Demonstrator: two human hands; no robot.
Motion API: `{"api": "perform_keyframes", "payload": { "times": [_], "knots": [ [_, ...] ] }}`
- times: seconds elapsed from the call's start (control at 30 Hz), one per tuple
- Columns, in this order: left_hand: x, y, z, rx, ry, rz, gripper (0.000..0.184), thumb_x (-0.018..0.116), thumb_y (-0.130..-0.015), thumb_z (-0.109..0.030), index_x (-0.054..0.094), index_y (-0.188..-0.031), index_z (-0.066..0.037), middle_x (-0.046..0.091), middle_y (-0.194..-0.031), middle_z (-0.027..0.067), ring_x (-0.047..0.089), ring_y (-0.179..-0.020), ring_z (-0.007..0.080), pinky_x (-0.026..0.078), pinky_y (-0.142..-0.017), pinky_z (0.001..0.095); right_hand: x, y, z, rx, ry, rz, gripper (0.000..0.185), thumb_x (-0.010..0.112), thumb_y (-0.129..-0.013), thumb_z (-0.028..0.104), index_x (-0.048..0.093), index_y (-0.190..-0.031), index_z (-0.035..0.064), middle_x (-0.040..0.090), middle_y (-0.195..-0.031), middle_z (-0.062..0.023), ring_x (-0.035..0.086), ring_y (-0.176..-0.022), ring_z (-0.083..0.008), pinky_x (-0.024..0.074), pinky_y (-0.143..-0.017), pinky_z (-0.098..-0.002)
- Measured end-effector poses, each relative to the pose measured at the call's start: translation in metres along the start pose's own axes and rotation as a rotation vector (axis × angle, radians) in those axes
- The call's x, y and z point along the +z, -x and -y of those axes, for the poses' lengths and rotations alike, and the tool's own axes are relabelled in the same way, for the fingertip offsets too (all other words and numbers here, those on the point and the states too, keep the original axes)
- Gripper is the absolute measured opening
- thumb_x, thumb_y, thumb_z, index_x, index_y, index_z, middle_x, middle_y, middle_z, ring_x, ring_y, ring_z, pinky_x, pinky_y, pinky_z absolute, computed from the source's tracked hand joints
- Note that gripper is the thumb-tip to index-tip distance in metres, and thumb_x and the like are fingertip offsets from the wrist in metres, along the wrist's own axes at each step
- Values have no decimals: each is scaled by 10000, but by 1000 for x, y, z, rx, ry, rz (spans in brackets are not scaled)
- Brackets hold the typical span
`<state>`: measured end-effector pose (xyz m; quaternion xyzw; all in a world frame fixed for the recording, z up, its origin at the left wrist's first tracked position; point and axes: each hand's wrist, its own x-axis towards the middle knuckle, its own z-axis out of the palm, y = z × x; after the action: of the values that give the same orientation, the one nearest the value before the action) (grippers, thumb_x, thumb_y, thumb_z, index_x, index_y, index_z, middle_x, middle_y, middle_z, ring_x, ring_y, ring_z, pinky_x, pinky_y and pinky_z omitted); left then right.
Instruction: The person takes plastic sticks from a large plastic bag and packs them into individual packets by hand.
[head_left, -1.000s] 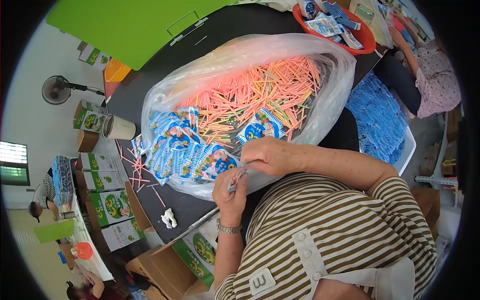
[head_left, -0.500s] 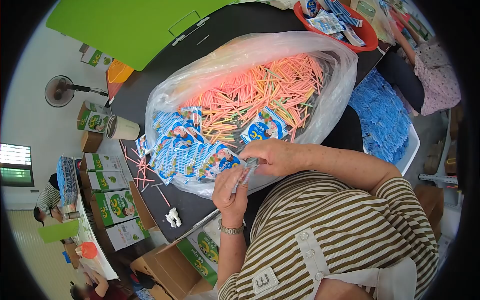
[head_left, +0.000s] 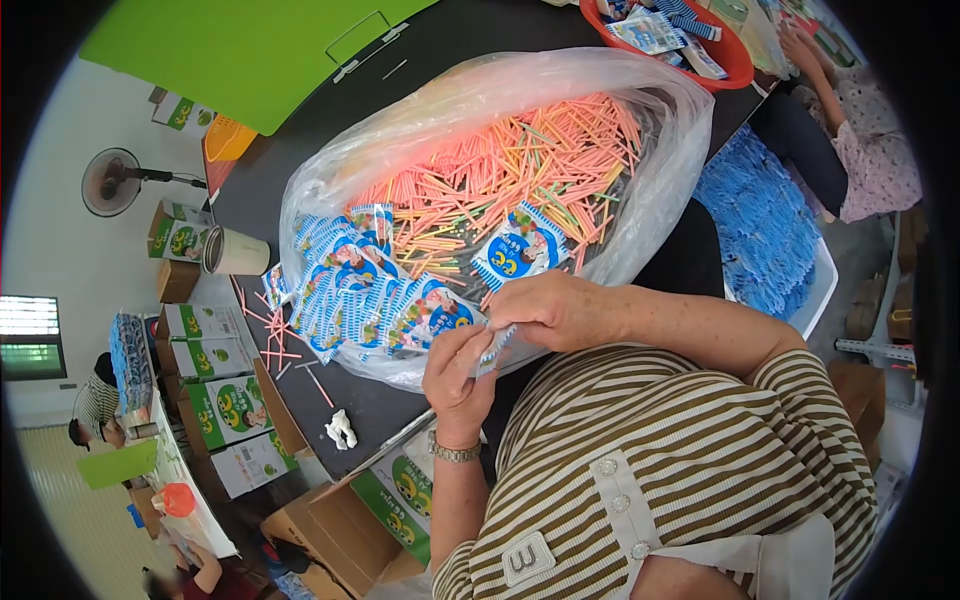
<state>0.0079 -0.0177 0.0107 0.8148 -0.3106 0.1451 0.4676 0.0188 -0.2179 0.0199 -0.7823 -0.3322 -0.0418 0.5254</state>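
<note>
My left hand [head_left: 460, 380], with a metal watch [head_left: 455, 452] on its wrist, pinches a small blue and white packet [head_left: 494, 350] at the near edge of a clear plastic bag [head_left: 660, 215]. My right hand [head_left: 548, 312] closes on the packet's upper end, its fingertips partly hidden. Beyond my hands, the open bag holds pink, yellow and green sticks [head_left: 530, 150]. A pile of blue and white packets [head_left: 360, 295] lies at the bag's left side, and a single packet [head_left: 520, 248] rests on the sticks just above my right hand.
Loose pink sticks [head_left: 270, 330], a crumpled white tissue [head_left: 341, 430] and a cup [head_left: 236, 252] are on the dark table's left side. A red basket [head_left: 735, 65] of packets stands at the back right. Blue packets [head_left: 765, 230] fill a white tub at right, near another person [head_left: 860, 140].
The packet between my hands has changed its tilt, and my fingers have shifted around it. The view has moved slightly.
</note>
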Motion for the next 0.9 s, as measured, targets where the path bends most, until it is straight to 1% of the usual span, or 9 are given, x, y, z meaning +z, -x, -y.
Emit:
{"api": "perform_keyframes", "payload": {
  "times": [0.07, 0.2, 0.3, 0.33, 0.43, 0.57, 0.7, 0.8, 0.9],
  "knots": [
    [1, 1, 4, -15, 12, 14, 327, 742, -655, 45, 644, -955, -39, 653, -906, 105, 616, -821, 245, 486, -740, 315, -2, 1, -2, -6, 24, 21, 242, 624, -715, -30, 597, -945, 44, 623, -922, -111, 619, -881, -301, 502, -764, -363],
    [2, 3, 7, -64, 68, 40, 320, 712, -672, 59, 641, -967, -41, 657, -913, 108, 622, -829, 248, 487, -752, 318, -6, 2, 2, 43, -86, 65, 273, 636, -697, -36, 593, -956, 39, 622, -926, -109, 617, -879, -303, 502, -762, -364],
    [1, 1, 4, -87, 131, 27, 319, 686, -685, 70, 637, -982, -38, 658, -923, 111, 624, -839, 250, 487, -764, 316, -14, 0, 19, 282, -239, 42, 292, 643, -678, -43, 594, -952, 42, 622, -922, -107, 616, -866, -306, 501, -752, -365],
    [1, -1, 2, -78, 69, 43, 317, 679, -689, 71, 638, -985, -35, 659, -928, 111, 625, -842, 250, 487, -767, 317, -14, 1, 16, 282, -239, 42, 292, 643, -678, -43, 594, -952, 42, 622, -922, -107, 616, -866, -306, 501, -752, -365],
    [2, -5, -3, -52, -55, 77, 314, 664, -696, 74, 640, -990, -30, 661, -938, 112, 627, -850, 249, 486, -773, 320, -12, 5, 1, 7, -9, 54, 320, 651, -674, -39, 585, -977, 44, 615, -935, -111, 613, -862, -306, 498, -743, -363],
    [4, -2, -7, -96, -36, 49, 305, 672, -698, 72, 646, -989, -19, 662, -930, 109, 622, -865, 248, 483, -779, 326, -13, 7, 6, 26, -3, 16, 328, 651, -671, -37, 582, -981, 44, 610, -937, -115, 606, -878, -311, 495, -742, -364],
    [4, -4, -2, -51, 149, 33, 284, 684, -706, 65, 655, -977, -18, 660, -931, 104, 610, -872, 237, 473, -791, 325, -14, 9, 5, 2, 28, 47, 314, 656, -673, -26, 584, -972, 39, 610, -925, -121, 602, -883, -321, 495, -740, -371],
    [3, -1, 0, -120, 244, 47, 275, 698, -705, 58, 657, -967, -16, 658, -930, 102, 599, -870, 228, 462, -799, 315, -16, 7, 10, 11, -7, 3, 295, 661, -672, -16, 591, -953, 41, 614, -905, -119, 605, -869, -321, 496, -729, -381],
    [4, -2, 0, -96, 202, 48, 282, 709, -696, 54, 658, -964, -19, 658, -926, 101, 597, -863, 224, 458, -796, 310, -15, 7, 11, 1, 26, -12, 287, 666, -671, -10, 594, -944, 44, 617, -891, -116, 607, -852, -321, 495, -716, -391]
  ]
}}
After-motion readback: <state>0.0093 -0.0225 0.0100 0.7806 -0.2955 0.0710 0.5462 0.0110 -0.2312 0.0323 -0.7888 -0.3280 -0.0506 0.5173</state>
